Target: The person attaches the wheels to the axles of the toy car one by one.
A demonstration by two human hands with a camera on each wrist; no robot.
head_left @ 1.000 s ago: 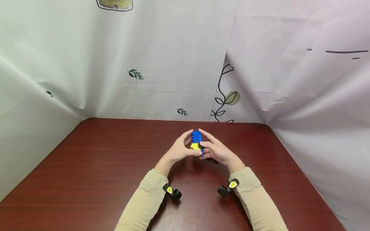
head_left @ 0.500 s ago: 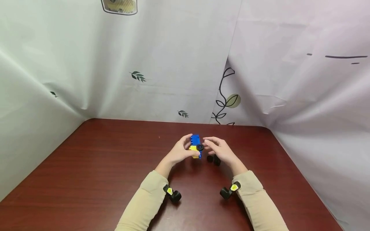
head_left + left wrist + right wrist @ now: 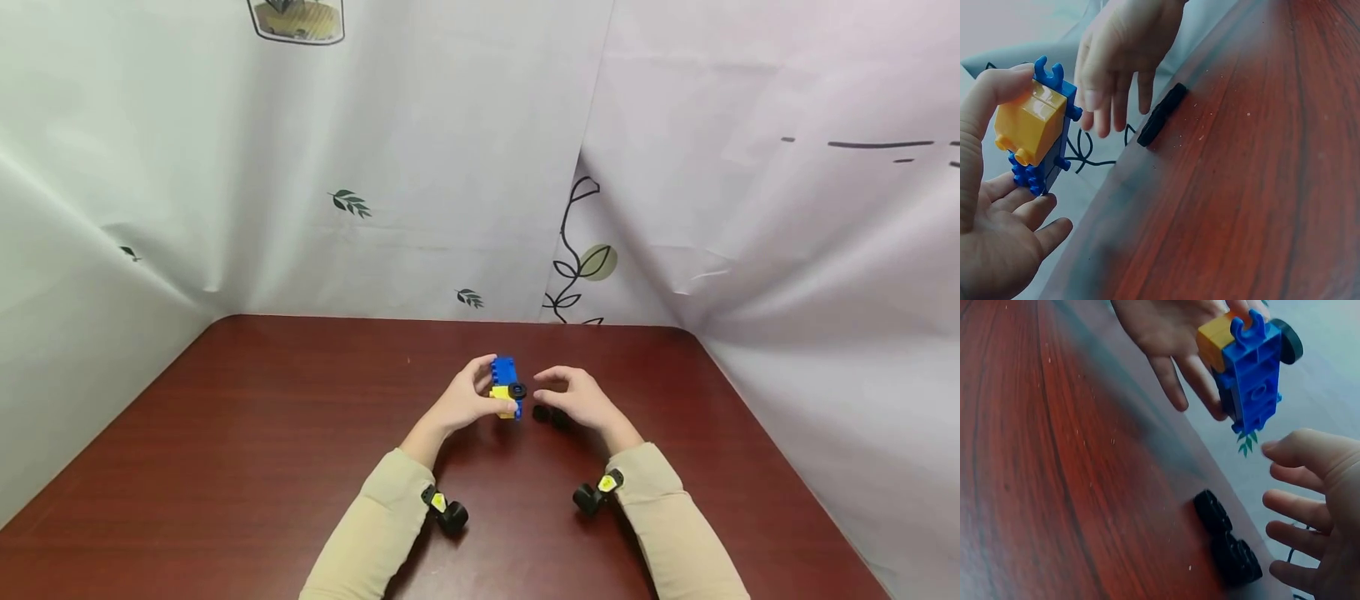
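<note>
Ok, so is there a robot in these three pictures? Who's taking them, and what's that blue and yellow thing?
No robot here: these are a person's two bare hands. The wide picture comes from a camera worn on the head, looking forward and down. The other two come from small black cameras on the wrists, each watching one hand's work.

The left hand holds a blue-and-yellow toy vehicle made of building blocks, thumb on its yellow block. A black wheel sits on the toy's side. The right hand holds nothing; there's a gap between it and the toy. Near it, on the reddish-brown table, lie more black wheels, bunched together; I can't tell exactly how many.
</note>
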